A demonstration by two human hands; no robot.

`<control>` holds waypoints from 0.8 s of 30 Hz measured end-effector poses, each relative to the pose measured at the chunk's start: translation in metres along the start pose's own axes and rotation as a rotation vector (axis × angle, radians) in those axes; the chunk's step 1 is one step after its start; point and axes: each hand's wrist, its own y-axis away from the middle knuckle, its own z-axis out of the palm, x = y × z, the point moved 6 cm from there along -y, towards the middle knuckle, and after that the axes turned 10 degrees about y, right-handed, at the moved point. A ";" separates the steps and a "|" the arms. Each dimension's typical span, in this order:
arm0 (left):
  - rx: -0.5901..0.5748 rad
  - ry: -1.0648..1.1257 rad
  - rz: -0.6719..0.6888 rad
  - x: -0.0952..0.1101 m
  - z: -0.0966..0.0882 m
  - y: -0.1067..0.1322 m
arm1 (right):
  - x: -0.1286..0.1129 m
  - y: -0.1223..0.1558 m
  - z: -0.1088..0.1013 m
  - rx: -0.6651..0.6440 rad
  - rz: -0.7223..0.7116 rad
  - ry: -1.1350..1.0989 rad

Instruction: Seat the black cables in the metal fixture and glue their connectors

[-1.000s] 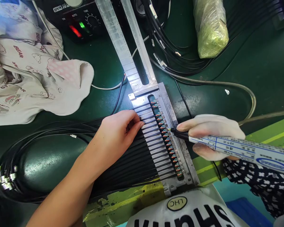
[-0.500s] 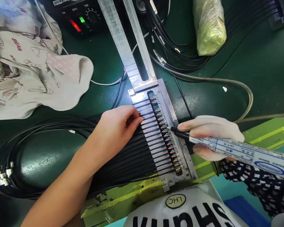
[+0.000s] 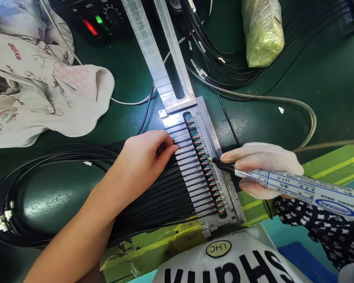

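Note:
A metal fixture (image 3: 198,196) holds a row of black cables (image 3: 191,171) side by side. Their stripped ends, with coloured wires and small metal connectors (image 3: 208,168), lie over its slot. My bare left hand (image 3: 149,157) rests on the cables at the fixture's left edge, thumb and finger pinched on one black cable. My right hand (image 3: 264,167), in a white covering, grips a white marker-like pen (image 3: 295,190) with blue print and a black front end. The pen's tip is at the wires of a connector midway along the row; whether it touches them I cannot tell.
A black control box (image 3: 97,19) with red and green lights stands at the back left, near a printed cloth (image 3: 76,94). Coiled cables (image 3: 26,173) lie left, more cables (image 3: 212,67) at the back. A wrapped green bundle (image 3: 264,39) and a clear hose (image 3: 306,108) are right.
The whole view has shifted very slightly. Both hands, the pen and the cables keep the same places relative to the fixture.

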 end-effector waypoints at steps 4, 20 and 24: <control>0.008 -0.004 -0.003 0.000 0.000 0.000 | -0.001 0.001 0.000 -0.004 0.011 -0.009; 0.020 -0.014 0.004 0.001 0.000 0.000 | -0.003 -0.001 -0.002 -0.056 0.126 0.005; 0.023 -0.009 0.013 0.002 0.000 0.001 | -0.001 0.000 -0.003 -0.054 0.145 0.017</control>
